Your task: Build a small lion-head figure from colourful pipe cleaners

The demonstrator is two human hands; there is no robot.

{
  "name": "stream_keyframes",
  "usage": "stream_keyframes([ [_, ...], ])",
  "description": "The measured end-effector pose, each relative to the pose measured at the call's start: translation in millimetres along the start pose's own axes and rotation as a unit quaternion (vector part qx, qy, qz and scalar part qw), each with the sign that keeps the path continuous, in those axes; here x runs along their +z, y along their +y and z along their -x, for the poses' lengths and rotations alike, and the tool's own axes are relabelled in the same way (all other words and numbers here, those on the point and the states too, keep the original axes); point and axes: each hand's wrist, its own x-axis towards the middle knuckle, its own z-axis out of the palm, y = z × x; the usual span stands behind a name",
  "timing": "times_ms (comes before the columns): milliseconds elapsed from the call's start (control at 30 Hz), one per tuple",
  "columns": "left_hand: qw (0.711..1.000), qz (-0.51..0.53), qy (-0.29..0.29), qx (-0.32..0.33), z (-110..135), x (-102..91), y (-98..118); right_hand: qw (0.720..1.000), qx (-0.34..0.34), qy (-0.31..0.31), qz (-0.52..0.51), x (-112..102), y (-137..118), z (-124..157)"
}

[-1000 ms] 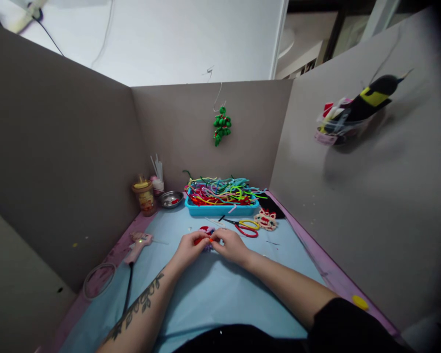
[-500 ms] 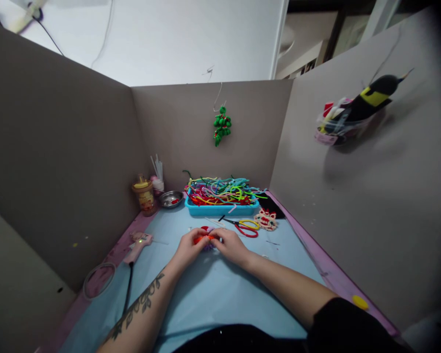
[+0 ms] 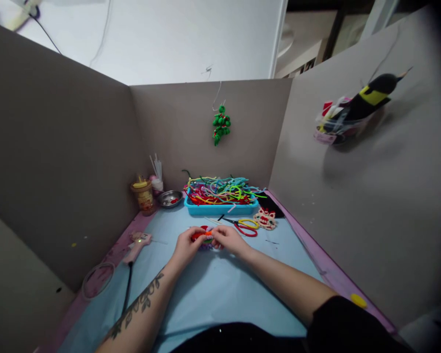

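Between my hands is a small fuzzy pipe-cleaner craft piece [image 3: 208,234] in red, orange and purple, with a bit of green. My left hand [image 3: 188,243] pinches its left side between thumb and fingers. The fingertips of my right hand [image 3: 228,239] are closed on its right side, and partly cover it. The piece is low over the blue table cover [image 3: 213,294]. Just beyond my right hand lie scissors [image 3: 244,225] with one yellow and one red handle loop. A beige and red pipe-cleaner animal face [image 3: 265,218] is to their right.
A blue tray [image 3: 222,210] heaped with colourful pipe cleaners stands at the back. Left of it are a metal bowl [image 3: 170,198] and a brown cup [image 3: 144,196]. A corded pink glue gun [image 3: 135,246] lies at left. Grey panels [image 3: 206,127] enclose the table on three sides.
My fingers have shifted slightly on the craft piece, which now shows more of its orange and green parts between my hands. Both hands stay in nearly the same place.
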Motion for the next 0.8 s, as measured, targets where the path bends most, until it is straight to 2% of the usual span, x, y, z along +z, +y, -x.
stream_keyframes([
  [200, 1.000, 0.004, -0.006, 0.015, 0, 1.9, -4, 0.999, 0.013, -0.019, -0.029, 0, 6, -2],
  [400, 1.000, 0.029, -0.008, -0.006, 0, 1.3, 3, 1.000, -0.009, -0.009, -0.026, 0, 2, -1],
  [633, 0.994, 0.082, -0.027, -0.065, 0, -1.9, 7, 0.990, -0.124, 0.033, 0.054, 1, -5, 6],
  [800, 0.975, 0.182, -0.061, -0.115, -2, -1.3, 0, 0.959, -0.223, 0.066, 0.162, 0, -3, 9],
])
